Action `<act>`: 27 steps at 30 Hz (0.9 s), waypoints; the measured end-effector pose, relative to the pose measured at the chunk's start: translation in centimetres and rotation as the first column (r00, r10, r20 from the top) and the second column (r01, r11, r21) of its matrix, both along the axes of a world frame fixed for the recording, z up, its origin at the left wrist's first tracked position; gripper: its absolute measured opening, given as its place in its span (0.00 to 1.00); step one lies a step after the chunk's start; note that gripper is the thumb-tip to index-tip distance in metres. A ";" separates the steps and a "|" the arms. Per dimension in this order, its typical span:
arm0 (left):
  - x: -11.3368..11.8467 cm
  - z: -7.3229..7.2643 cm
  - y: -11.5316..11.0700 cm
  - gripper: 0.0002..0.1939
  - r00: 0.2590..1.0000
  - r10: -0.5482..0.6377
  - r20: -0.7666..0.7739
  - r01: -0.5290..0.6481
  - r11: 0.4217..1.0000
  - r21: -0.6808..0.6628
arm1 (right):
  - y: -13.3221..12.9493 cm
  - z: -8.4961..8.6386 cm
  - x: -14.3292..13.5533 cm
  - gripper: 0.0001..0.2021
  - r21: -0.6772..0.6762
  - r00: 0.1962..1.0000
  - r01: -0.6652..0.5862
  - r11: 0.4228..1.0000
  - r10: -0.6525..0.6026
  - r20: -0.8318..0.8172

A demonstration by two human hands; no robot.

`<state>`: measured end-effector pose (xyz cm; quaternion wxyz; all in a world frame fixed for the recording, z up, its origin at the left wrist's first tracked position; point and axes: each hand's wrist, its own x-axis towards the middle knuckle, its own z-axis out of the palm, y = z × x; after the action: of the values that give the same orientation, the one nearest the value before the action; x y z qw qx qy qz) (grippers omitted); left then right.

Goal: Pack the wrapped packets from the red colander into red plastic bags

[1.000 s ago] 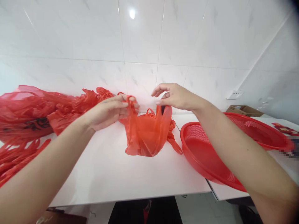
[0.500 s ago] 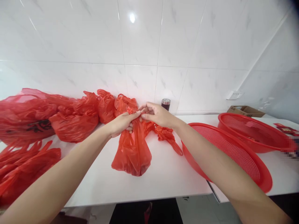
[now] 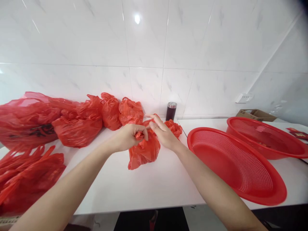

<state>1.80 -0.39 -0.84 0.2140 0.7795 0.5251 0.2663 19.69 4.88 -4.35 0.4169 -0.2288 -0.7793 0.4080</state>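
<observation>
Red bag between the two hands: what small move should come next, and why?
Probably, steady the red bag with the left hand and gently draw its upper plastic snug with the right hand: the left grips bunched plastic, the right is close beside it, and no finished knot is visible.

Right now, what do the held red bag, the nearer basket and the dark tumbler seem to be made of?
Held red bag: thin, glossy plastic film, by its creases and sheen. Nearer basket: probably smooth moulded plastic, with regular small holes. Dark tumbler: shiny silvery top suggests metal; body could be coated metal or plastic.
</observation>
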 end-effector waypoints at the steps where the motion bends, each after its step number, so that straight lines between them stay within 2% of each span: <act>1: 0.3 -0.6 0.0 0.10 0.994 0.097 -0.040 -0.092 0.988 0.122 | 0.5 -0.7 -0.3 0.18 -0.053 1.000 -0.016 0.998 0.017 0.018; 3: 0.9 -1.9 0.0 0.12 0.972 0.234 -0.034 -0.211 0.923 0.323 | 1.1 -1.9 -0.8 0.17 -0.127 1.000 -0.014 0.992 0.015 0.014; 5: 1.2 -2.9 -0.1 0.14 0.966 0.256 0.026 -0.243 0.876 0.418 | 0.9 -2.6 -1.0 0.16 -0.189 0.999 -0.040 0.981 0.038 -0.011; 8: 1.7 -3.7 -0.6 0.15 0.971 0.223 0.085 -0.237 0.876 0.421 | 0.0 -2.7 -1.0 0.12 -0.280 0.986 -0.165 0.946 0.164 -0.026; 11: 1.2 -4.9 -1.6 0.15 0.981 0.167 0.097 -0.189 0.929 0.318 | -1.0 -3.0 -0.4 0.11 -0.338 0.959 -0.282 0.898 0.278 -0.063; 12: 0.7 -5.6 -2.0 0.14 0.980 0.164 0.111 -0.187 0.950 0.249 | -1.2 -3.3 0.0 0.11 -0.346 0.964 -0.265 0.900 0.255 -0.075; 13: -0.2 -6.4 -2.6 0.14 0.972 0.187 0.146 -0.210 0.963 0.168 | -1.2 -3.9 0.6 0.11 -0.355 0.980 -0.199 0.913 0.179 -0.088; 15: -2.6 -8.7 -4.0 0.17 0.902 0.329 0.278 -0.342 0.940 -0.002 | -0.9 -5.6 2.1 0.14 -0.405 0.990 0.028 0.914 -0.083 -0.118; 17: -4.9 -11.0 -5.5 0.23 0.736 0.532 0.418 -0.528 0.838 -0.137 | -0.1 -7.6 3.8 0.18 -0.501 0.945 0.196 0.843 -0.298 -0.133; 18: -5.5 -12.0 -6.1 0.23 0.656 0.610 0.445 -0.604 0.778 -0.177 | 0.2 -8.5 4.4 0.19 -0.540 0.937 0.208 0.815 -0.325 -0.129; 19: -5.7 -12.8 -6.6 0.23 0.626 0.643 0.441 -0.632 0.750 -0.196 | 0.5 -9.2 4.8 0.19 -0.566 0.945 0.184 0.804 -0.302 -0.123; 20: -5.4 -13.3 -6.8 0.23 0.641 0.640 0.424 -0.629 0.754 -0.189 | 0.5 -9.7 4.9 0.19 -0.570 0.960 0.141 0.809 -0.253 -0.123; 22: -3.2 -13.5 -6.7 0.19 0.739 0.554 0.383 -0.559 0.822 -0.111 | 0.2 -10.0 4.2 0.16 -0.531 0.977 0.057 0.845 -0.157 -0.144; 24: -0.1 -13.0 -6.0 0.15 0.813 0.455 0.364 -0.480 0.877 -0.024 | -0.5 -9.5 2.9 0.13 -0.488 0.977 0.015 0.873 -0.117 -0.180; 27: 3.3 -12.2 -4.7 0.12 0.863 0.406 0.301 -0.429 0.903 0.012 | -1.7 -8.5 1.4 0.13 -0.469 0.976 -0.026 0.883 -0.079 -0.202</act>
<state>5.13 -5.14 -13.09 0.1956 0.6069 0.6332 0.4386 21.07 3.20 -12.87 0.4366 -0.2880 -0.6045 0.6009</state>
